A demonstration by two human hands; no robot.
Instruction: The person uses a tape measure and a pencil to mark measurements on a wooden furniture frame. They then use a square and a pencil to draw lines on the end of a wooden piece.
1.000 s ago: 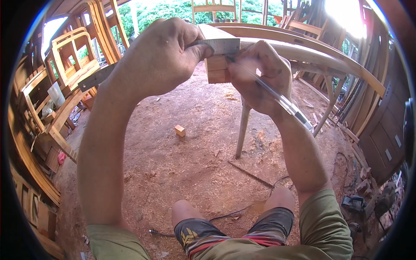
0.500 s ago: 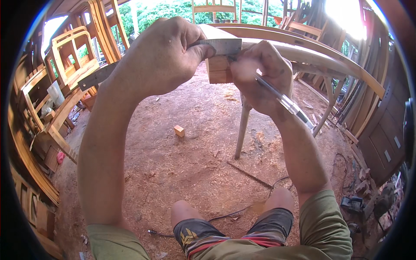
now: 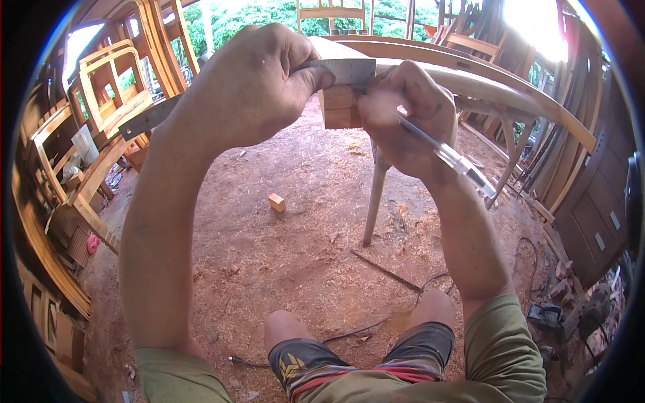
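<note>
My left hand [image 3: 259, 84] is closed on a flat metal ruler [image 3: 355, 71], thumb in front. The ruler lies across the end of a wooden beam [image 3: 340, 111], and its other end sticks out behind my left wrist. In my right hand [image 3: 413, 111] a clear pen [image 3: 463, 168] is pinched, its shaft slanting down past the wrist. The pen's tip is at the beam's end face just under the ruler, mostly hidden by my fingers. Beside the beam, long pale boards lie on a trestle with wooden legs [image 3: 376, 201].
Sawdust covers the floor, where a small wood block [image 3: 277, 202], a thin stick [image 3: 386, 270] and a black cable [image 3: 356, 332] lie. Wooden frames [image 3: 111, 74] stand at the left. At the right are leaning planks, a dark panelled door [image 3: 598, 208] and a power tool [image 3: 545, 314].
The pen's rear end has shifted slightly right and my right hand has moved a touch. The ruler and left hand stay nearly where they were.
</note>
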